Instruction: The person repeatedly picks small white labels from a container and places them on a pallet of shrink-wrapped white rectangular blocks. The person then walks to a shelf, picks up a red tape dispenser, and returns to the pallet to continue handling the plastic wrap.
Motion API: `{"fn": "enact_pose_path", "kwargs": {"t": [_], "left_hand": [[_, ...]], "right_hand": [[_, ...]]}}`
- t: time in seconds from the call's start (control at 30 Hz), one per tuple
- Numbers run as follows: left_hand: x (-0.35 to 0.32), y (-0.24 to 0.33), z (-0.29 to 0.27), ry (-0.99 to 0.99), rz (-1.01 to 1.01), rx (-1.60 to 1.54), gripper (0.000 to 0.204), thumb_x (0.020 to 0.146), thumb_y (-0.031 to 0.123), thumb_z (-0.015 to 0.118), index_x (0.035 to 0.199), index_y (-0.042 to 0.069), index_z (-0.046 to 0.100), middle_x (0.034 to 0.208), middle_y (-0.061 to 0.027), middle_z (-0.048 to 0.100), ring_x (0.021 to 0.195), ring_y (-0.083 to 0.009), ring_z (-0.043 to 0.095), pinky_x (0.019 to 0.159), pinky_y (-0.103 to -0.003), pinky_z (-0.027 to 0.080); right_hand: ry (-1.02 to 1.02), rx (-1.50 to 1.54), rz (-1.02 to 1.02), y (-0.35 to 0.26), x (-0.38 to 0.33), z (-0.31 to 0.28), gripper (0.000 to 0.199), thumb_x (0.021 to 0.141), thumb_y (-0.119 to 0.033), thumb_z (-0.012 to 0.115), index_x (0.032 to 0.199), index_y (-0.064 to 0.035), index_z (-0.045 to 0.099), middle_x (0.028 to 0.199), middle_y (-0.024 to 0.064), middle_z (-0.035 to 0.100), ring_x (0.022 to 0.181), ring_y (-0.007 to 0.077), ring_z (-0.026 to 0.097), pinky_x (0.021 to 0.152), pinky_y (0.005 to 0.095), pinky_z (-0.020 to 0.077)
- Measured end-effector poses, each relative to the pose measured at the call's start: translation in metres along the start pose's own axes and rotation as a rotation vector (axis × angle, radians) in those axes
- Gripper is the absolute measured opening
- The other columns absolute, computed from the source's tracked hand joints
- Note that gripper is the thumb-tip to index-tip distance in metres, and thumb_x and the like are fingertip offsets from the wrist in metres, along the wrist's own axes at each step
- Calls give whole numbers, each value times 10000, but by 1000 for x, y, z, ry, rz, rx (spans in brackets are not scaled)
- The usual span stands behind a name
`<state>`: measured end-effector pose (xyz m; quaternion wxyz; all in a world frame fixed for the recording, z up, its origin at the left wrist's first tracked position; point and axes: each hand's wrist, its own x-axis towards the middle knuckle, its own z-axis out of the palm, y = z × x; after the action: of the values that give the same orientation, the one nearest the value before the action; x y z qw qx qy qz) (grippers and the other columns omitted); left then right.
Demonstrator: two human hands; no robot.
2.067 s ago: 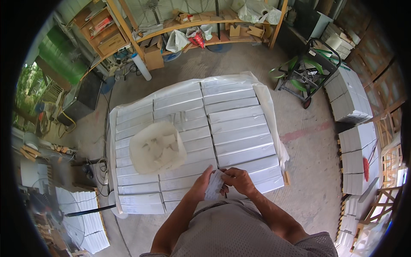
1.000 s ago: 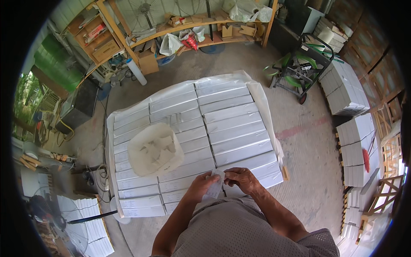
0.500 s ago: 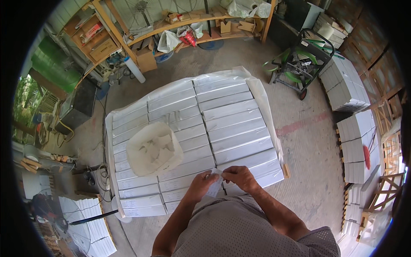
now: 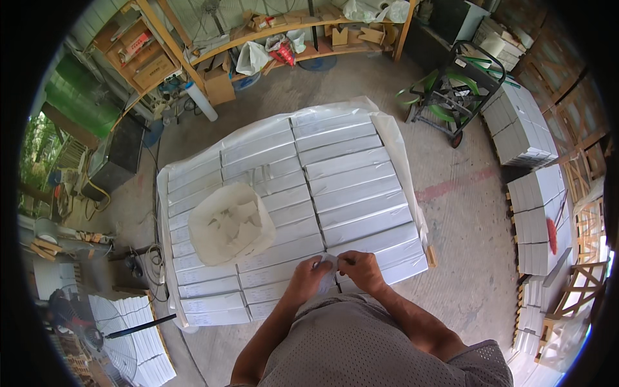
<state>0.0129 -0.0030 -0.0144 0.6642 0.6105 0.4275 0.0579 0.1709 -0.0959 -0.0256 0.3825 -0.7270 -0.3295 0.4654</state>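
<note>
Paper slip (image 4: 328, 278), pale and partly hidden by fingers, is being held above the near edge of the stack of white boxes (image 4: 358, 193), close in front of the person's mesh shirt (image 4: 361, 335). At that near edge, the left hand (image 4: 306, 277) is clamping the slip between thumb and fingers. Just beside it, over the same edge, the right hand (image 4: 361, 267) is pinching at the slip's upper right side, its fingertips closing together on the paper. Whatever marks the slip is carrying are too blurred to tell.

On the left part of the stack, a translucent tub (image 4: 205, 242) is standing with torn pale scraps (image 4: 244, 213) lying inside. Clear plastic sheeting (image 4: 398, 145) is draping over the stack's far and right sides. Beyond the stack's far side, a wooden shelf (image 4: 222, 48) is holding bags and cardboard. Past its far right corner, a black wheeled cart (image 4: 453, 126) with green parts is standing, and to the stack's right a red brush-like thing (image 4: 552, 235) is lying on other white boxes (image 4: 532, 213). Left of the stack's near end, a fan (image 4: 97, 332) is standing.
</note>
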Motion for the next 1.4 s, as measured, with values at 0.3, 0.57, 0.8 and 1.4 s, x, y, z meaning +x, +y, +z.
{"fn": "enact_pose_path", "kwargs": {"t": [0.3, 0.57, 0.8, 1.4], "left_hand": [[2, 1, -2, 29, -118, -285, 296, 923, 254, 570, 1012, -18, 646, 794, -62, 643, 681, -112, 588, 599, -268, 455], [9, -14, -3, 68, 110, 156, 305, 947, 269, 586, 1040, -16, 643, 814, -109, 655, 733, -157, 591, 675, -313, 474], [4, -4, -16, 1, -11, -166, 327, 972, 289, 562, 1078, -8, 649, 854, -62, 640, 738, -115, 552, 682, -283, 459], [3, 28, -41, 335, 29, -63, 217, 921, 203, 599, 974, -5, 635, 732, -47, 614, 595, -89, 543, 540, -261, 437]], "right_hand": [[172, -50, -272, -1, 1, 6, 216, 852, -146, 706, 1000, 8, 676, 860, 107, 715, 774, 142, 682, 692, 277, 547], [13, 99, 28, -17, 11, -3, 238, 840, -199, 722, 948, 12, 694, 844, 102, 713, 788, 138, 660, 713, 282, 518], [-66, 197, 121, -18, 25, -6, 216, 856, -163, 656, 947, 32, 679, 759, 55, 665, 666, 96, 560, 591, 245, 441], [173, 302, -48, -19, 60, 4, 205, 889, -175, 624, 927, 23, 662, 745, 72, 672, 648, 114, 589, 590, 266, 469]]}}
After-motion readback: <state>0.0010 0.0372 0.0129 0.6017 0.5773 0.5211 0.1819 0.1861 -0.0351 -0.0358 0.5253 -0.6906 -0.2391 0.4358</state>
